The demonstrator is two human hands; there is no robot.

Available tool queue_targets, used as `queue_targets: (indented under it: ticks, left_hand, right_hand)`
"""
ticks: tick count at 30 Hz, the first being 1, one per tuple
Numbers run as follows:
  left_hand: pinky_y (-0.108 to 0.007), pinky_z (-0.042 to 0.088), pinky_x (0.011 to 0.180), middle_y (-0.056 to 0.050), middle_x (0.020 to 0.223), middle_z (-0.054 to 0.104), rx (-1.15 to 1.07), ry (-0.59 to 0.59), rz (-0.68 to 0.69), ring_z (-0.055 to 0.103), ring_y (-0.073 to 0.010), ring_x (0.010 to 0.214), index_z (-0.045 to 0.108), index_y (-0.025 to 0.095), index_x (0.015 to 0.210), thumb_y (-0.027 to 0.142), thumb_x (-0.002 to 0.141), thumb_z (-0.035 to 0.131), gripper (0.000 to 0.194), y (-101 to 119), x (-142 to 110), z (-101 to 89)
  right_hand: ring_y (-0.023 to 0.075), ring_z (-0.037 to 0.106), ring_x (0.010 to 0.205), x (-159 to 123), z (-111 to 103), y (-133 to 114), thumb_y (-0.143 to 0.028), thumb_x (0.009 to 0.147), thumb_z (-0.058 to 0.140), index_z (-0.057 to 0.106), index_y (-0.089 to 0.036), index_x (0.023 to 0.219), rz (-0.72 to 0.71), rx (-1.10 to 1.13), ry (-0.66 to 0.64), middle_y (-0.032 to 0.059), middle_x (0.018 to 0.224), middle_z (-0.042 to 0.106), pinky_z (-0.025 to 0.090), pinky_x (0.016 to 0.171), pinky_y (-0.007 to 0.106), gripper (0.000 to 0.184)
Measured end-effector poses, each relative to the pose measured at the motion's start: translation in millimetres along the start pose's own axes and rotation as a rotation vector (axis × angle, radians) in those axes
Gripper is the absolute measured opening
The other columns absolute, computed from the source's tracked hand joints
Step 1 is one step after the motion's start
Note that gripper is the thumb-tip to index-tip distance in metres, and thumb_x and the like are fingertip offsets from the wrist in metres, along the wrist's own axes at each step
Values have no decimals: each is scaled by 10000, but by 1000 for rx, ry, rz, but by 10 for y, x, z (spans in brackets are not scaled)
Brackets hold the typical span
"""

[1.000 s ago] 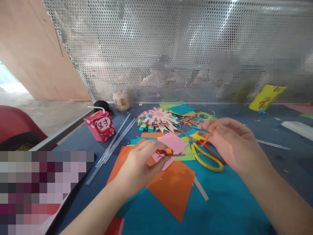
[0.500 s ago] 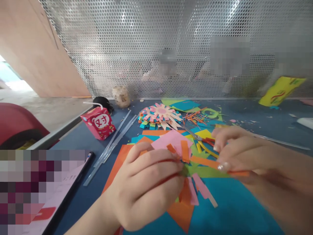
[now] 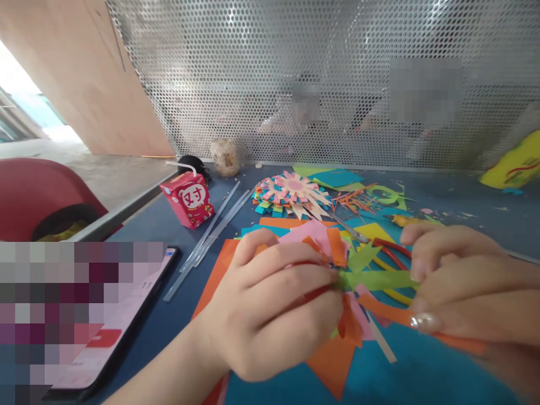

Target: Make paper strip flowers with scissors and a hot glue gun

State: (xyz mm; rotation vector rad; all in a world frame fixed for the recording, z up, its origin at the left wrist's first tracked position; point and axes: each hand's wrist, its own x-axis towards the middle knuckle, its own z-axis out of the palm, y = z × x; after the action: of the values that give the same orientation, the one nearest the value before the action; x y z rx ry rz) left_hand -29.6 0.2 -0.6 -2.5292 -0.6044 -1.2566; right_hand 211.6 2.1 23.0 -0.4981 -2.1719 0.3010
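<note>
My left hand (image 3: 282, 304) is closed round a bunch of orange, pink and green paper strips; its fingers hide where they meet. A green paper strip (image 3: 382, 279) sticks out of that bunch toward my right hand (image 3: 464, 281), its end at my right fingertips. Between thumb and fingers my right hand pinches an orange paper strip (image 3: 386, 309), whose near end slants down toward the left hand. Behind the right hand lie scissors with red and yellow handles (image 3: 390, 253). Under both hands are sheets of blue paper (image 3: 392, 371) and orange paper (image 3: 217, 270).
Layered paper rosettes (image 3: 291, 188) lie farther back, beside thin orange paper scraps (image 3: 356, 199). At left stand a red drink carton (image 3: 189, 199) with a straw, clear glue sticks (image 3: 211, 236) and a phone (image 3: 139, 315). A jar (image 3: 225, 156) stands by the perforated metal screen (image 3: 253, 73).
My right hand has moved right and toward me with the orange strip, which now slopes downward. More of the green strip shows between the hands. The whole view has shifted a little.
</note>
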Motion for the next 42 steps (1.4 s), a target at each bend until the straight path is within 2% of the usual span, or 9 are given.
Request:
queue_targets:
  ticks: [3,8,14,18,23,29,34,42]
  left_hand:
    - [-321,410,848,17,894,711,7,5,11,620,-140,923,607,226,848,155,886,401,220,0,3,16]
    - [-306,406,815,5,831,710,-15,154,10,627,-128,858,624,190,795,135,872,435,211,-9,-6,89]
    - [-303,383,824,4,838,713,-43,156,-1,620,-123,865,633,179,798,126,872,432,221,-13,-14,94]
    - [-296,370,837,15,840,715,-22,153,0,618,-115,868,642,187,799,126,887,408,257,-1,-17,84]
    - [-288,352,864,25,858,719,-1,137,-1,614,-107,883,647,192,815,133,899,397,270,-6,-20,92]
    - [-291,353,861,30,856,720,10,112,3,619,-104,885,639,197,794,135,904,394,276,-5,-13,98]
    - [-289,359,841,29,849,719,23,118,12,619,-103,879,634,198,780,142,903,404,267,-6,-4,109]
    - [-307,362,811,11,836,715,6,122,17,615,-115,889,632,173,779,136,903,404,262,-20,-6,125]
  right_hand:
    - [145,629,740,-80,-40,4,-303,878,490,616,-333,1042,-115,-166,-135,-20,714,695,423,955,263,209]
    - [172,581,840,-110,9,-98,-239,814,598,597,-341,1009,-41,-297,-68,-61,771,676,409,991,366,220]
    - [173,550,893,-131,106,-106,-212,843,534,594,-291,970,-96,-423,-69,-15,852,632,382,1012,370,161]
    - [179,536,927,-132,124,-76,-203,864,471,603,-283,971,-90,-512,-69,6,898,626,352,1016,373,187]
    - [200,538,942,-175,117,-53,-212,846,492,601,-276,993,-68,-529,-72,22,925,633,369,987,393,193]
    - [195,560,909,-237,139,-46,-96,806,493,603,-341,1032,-18,-569,-50,-16,919,638,371,995,397,351]
    - [214,554,949,-245,155,-55,-86,809,507,628,-306,977,-14,-542,-45,-11,948,652,373,994,449,302]
    - [201,558,928,-193,184,-65,-111,833,503,632,-298,967,-60,-534,-31,-5,905,667,385,966,434,264]
